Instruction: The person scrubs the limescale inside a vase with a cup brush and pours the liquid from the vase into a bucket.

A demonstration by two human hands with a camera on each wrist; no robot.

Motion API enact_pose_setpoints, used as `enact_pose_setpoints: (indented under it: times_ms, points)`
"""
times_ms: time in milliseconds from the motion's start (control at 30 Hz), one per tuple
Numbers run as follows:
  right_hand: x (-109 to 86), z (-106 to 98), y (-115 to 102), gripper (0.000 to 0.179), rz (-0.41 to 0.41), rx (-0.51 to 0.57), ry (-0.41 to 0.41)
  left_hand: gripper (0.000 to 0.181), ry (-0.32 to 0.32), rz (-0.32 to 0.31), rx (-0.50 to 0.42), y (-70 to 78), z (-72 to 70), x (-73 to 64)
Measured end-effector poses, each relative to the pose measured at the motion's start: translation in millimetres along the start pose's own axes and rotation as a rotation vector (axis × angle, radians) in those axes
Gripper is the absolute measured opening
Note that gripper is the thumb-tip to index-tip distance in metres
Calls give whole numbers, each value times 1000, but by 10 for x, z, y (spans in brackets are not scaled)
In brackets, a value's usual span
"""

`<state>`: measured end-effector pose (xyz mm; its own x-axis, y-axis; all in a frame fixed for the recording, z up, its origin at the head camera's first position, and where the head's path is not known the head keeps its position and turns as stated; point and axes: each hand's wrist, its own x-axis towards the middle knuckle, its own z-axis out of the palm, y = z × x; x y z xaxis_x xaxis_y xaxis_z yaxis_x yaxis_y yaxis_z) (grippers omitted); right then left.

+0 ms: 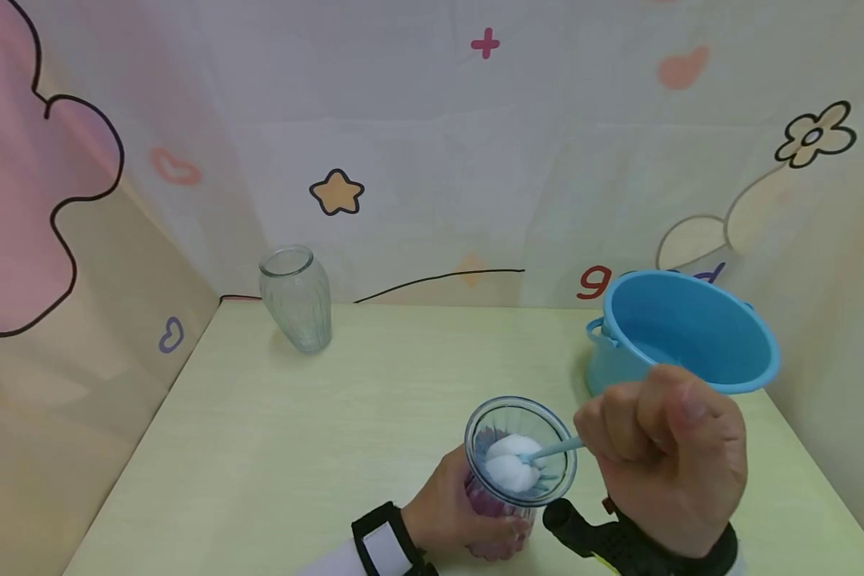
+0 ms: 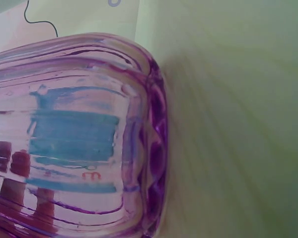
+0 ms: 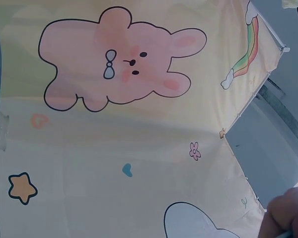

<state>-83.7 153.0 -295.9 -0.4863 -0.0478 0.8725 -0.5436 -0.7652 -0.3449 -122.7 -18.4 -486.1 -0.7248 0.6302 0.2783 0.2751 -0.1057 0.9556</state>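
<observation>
A glass vase [image 1: 493, 512], clear at the rim and purple lower down, stands at the front of the table. My left hand [image 1: 450, 504] grips its side, with fingers wrapped round the lower part. In the left wrist view the purple vase [image 2: 89, 144] fills much of the picture. My right hand [image 1: 670, 456] is curled round the light blue handle of a sponge brush [image 1: 558, 448], beside and above the rim. The brush's white sponge head sits inside the vase mouth. In the right wrist view, only part of the right hand [image 3: 285, 215] appears at the lower corner.
A second, clear glass vase [image 1: 297, 308] stands at the back left of the table [image 1: 259, 448]. Behind my right hand is a light blue bucket [image 1: 619, 360] with a side handle. A printed cloth backdrop [image 1: 418, 144] encloses the table's back and sides.
</observation>
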Motion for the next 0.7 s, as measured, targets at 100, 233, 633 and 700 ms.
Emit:
enact_pose_setpoints:
  times_ms: [100,233,633,700]
  points:
    - [8,-12,-18,39,-8,-2,-7,74,-8,6,-1,0,-3,5]
    - [15,-17,-34,39,-39,-2,-35,74,-10,19,11,-8,-10,8]
    - [-34,-64,-141,39,-18,-13,-196,74,-4,131,71,-16,-26,-4]
    - [-30,-52,-151,39,-18,-22,-203,75,-3,132,69,-14,-29,-8]
